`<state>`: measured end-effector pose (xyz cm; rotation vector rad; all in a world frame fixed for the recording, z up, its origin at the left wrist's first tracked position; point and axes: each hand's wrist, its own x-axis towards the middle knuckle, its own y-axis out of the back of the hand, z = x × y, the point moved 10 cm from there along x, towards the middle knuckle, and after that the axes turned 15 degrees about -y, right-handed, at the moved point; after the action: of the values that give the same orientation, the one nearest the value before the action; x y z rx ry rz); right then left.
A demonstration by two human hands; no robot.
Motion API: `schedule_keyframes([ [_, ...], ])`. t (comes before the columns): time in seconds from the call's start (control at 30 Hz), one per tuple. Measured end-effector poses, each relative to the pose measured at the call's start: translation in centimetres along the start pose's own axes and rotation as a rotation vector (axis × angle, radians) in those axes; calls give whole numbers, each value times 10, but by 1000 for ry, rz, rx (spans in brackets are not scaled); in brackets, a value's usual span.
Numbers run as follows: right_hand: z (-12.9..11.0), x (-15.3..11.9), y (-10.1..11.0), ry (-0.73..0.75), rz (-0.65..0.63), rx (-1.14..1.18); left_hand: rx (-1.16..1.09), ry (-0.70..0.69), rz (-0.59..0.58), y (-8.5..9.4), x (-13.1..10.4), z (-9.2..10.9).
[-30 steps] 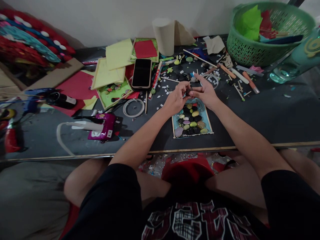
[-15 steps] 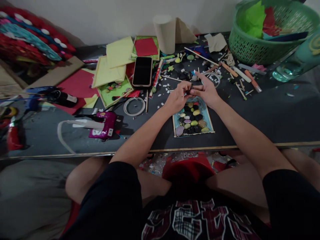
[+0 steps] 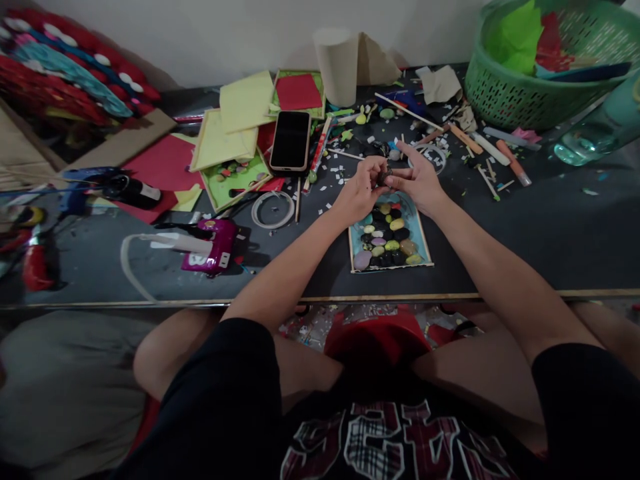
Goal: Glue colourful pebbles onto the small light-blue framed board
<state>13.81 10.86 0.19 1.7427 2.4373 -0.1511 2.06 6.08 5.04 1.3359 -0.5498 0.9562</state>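
Both hands meet above the far end of a blue panel [image 3: 427,250] with a pale stick border. Rows of coloured pebbles [image 3: 391,245], black, yellow, purple and brown, cover much of its surface. A small dark pebble [image 3: 384,177] is pinched between my left hand [image 3: 363,190] and my right hand [image 3: 417,180]. The fingers partly hide this pebble. My right index finger sticks out away from the others. Just beyond the hands lie a few loose dark and grey stones [image 3: 394,155] and a clear ring of tape [image 3: 434,159].
A black phone [image 3: 290,141] lies by yellow and green framed panels [image 3: 223,143]. Further left are a purple power adapter [image 3: 213,247] and a blue glue gun [image 3: 75,190]. At right stand a green basket [image 3: 520,100] and a bottle [image 3: 590,137]. Paper scraps and sticks litter the back.
The camera view has shifted slightly, so everything sits a little further right. Fingers have turned a little around the dark pebble, which shows more now. Both hands stay over the panel's far end.
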Motion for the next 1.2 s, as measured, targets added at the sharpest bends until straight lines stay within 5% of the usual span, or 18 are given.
schedule_keyframes([
  [1.2, -4, -6, -6, -71, -2, -9, -30, 111, 25, 6, -1, -9],
])
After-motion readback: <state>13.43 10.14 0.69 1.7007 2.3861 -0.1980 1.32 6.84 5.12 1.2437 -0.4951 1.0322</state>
